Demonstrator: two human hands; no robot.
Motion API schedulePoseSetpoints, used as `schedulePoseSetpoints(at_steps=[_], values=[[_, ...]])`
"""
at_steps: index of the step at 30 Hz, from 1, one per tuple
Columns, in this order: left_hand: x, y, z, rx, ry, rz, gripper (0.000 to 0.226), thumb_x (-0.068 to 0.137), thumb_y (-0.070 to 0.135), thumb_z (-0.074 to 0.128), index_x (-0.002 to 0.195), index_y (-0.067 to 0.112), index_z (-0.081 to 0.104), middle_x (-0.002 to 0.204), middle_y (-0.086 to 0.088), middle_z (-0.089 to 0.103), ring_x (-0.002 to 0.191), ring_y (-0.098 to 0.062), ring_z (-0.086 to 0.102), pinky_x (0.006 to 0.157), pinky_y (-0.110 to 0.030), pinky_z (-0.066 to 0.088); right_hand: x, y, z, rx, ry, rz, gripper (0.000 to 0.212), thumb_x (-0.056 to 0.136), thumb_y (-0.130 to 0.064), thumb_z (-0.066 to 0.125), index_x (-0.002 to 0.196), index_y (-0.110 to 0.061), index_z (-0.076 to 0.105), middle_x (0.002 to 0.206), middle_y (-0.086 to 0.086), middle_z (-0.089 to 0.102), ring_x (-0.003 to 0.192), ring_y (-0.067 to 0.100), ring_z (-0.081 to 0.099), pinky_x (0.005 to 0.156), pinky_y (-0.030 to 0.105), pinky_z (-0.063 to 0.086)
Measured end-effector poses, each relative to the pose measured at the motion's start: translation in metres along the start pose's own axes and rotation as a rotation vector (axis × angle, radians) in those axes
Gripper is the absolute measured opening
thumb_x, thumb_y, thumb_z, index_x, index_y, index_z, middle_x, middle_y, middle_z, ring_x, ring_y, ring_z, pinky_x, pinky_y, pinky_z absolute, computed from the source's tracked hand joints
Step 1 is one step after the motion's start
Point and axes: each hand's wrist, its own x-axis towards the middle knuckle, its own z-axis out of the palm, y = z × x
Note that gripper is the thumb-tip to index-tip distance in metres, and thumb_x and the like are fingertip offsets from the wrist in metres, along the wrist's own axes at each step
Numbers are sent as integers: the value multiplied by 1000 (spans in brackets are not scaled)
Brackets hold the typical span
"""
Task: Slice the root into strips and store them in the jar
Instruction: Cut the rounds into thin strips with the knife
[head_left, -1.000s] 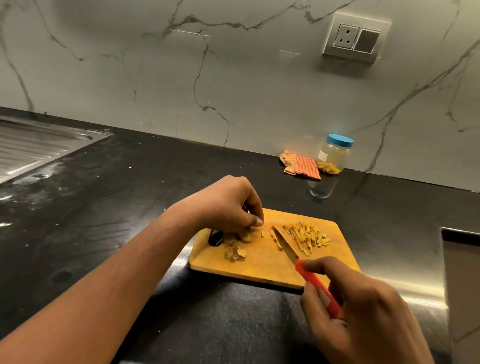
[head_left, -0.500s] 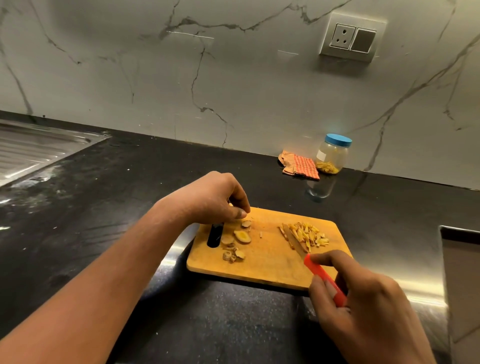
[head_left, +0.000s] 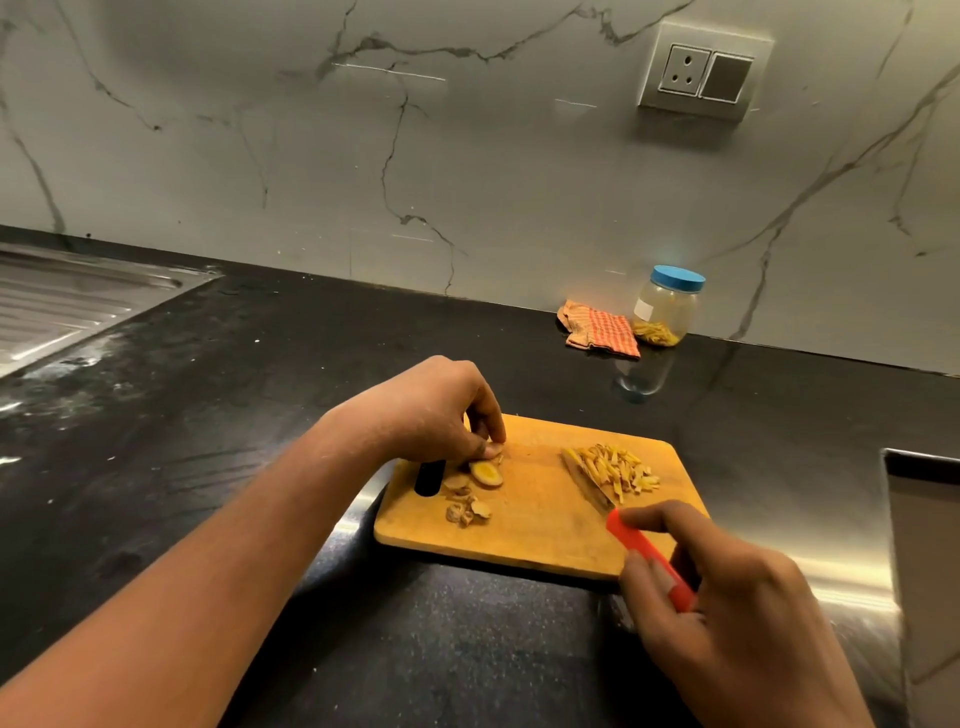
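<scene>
Root slices (head_left: 487, 474) lie on the board (head_left: 540, 530); left hand (head_left: 436, 410) pinches one, right hand (head_left: 743, 639) grips the knife (head_left: 649, 556). We judge: lay it flat, steady it, cut lengthwise into thin strips.

A pale grey, dark-veined marble wall (head_left: 467, 156) carries a silver socket-and-switch plate (head_left: 704, 73) at upper right. Below lies a glossy black stone table (head_left: 260, 364), with a ribbed steel sink drainboard (head_left: 62, 306) far left.

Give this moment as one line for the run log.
left hand: pinches root piece at cutting board | right hand: holds knife, blade against strips | jar: lid on
</scene>
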Motion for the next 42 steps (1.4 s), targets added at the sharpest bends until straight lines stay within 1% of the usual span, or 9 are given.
schedulePoseSetpoints(at_steps=[5, 11, 14, 18, 22, 26, 33, 37, 42], values=[[-1, -1, 1, -16, 47, 8, 8, 87, 18, 73, 92, 25, 73, 87, 15, 63, 82, -7, 63, 67, -15, 50, 3, -10, 7, 99, -64, -43, 24, 70, -35, 62, 94, -36, 68, 46, -25, 35, 54, -6, 52, 42, 3, 32], [-2, -1, -1, -65, 149, 21, 11, 87, 19, 73, 96, 25, 71, 86, 13, 66, 81, -5, 65, 68, -14, 53, 8, -1, 4, 34, -29, 3, 19, 77, -35, 64, 96, -40, 65, 49, -14, 45, 45, 10, 48, 41, 15, 33], [-1, 0, -1, -78, 219, 31, 22, 87, 20, 73, 108, 28, 71, 85, 16, 64, 81, -2, 63, 68, -12, 50, 13, -7, 3, 87, -71, -32, 23, 78, -31, 68, 98, -41, 65, 49, -16, 45, 55, 5, 54, 42, 14, 36], [-2, 1, -1, -70, 275, 44, 18, 87, 21, 72, 104, 24, 75, 91, 12, 68, 83, -2, 62, 69, -12, 49, 16, -13, 13, 137, -152, -39, 21, 78, -44, 61, 98, -48, 64, 53, -17, 48, 60, 3, 54, 44, 20, 38], [-1, 1, 1, -66, 258, 47, 16, 87, 21, 73, 103, 22, 75, 86, 16, 64, 82, -3, 62, 68, -11, 49, 18, -6, 10, 101, -102, -3, 23, 75, -44, 60, 97, -44, 66, 52, -12, 51, 56, 7, 55, 41, 21, 38], [0, 4, 3, -66, 220, 54, 18, 87, 22, 72, 105, 22, 75, 93, 11, 67, 84, -5, 62, 69, -12, 50, 17, -1, 4, 18, -46, 42, 22, 76, -38, 63, 97, -40, 67, 52, -14, 48, 46, 12, 51, 41, 20, 36], [1, 8, 9, -94, 161, 58, 17, 88, 21, 72, 104, 26, 76, 93, 10, 70, 83, -5, 66, 68, -13, 54, 14, -5, 12, 86, -66, 26, 22, 76, -36, 63, 97, -41, 66, 50, -14, 48, 58, 7, 55, 42, 19, 39], [3, 11, 18, -105, 129, 70, 16, 87, 23, 72, 103, 25, 75, 89, 12, 68, 78, -8, 69, 69, -17, 59, 11, 5, 8, 44, 42, 59, 20, 76, -30, 66, 93, -42, 65, 46, -14, 42, 44, 9, 48, 40, 16, 31], [5, 11, 19, -111, 128, 63, 17, 86, 26, 73, 103, 29, 75, 90, 15, 66, 75, -10, 68, 61, -15, 56, 8, 6, 14, 93, 81, 26, 21, 78, -34, 62, 98, -38, 66, 46, -10, 45, 44, 13, 48, 40, 16, 31]])
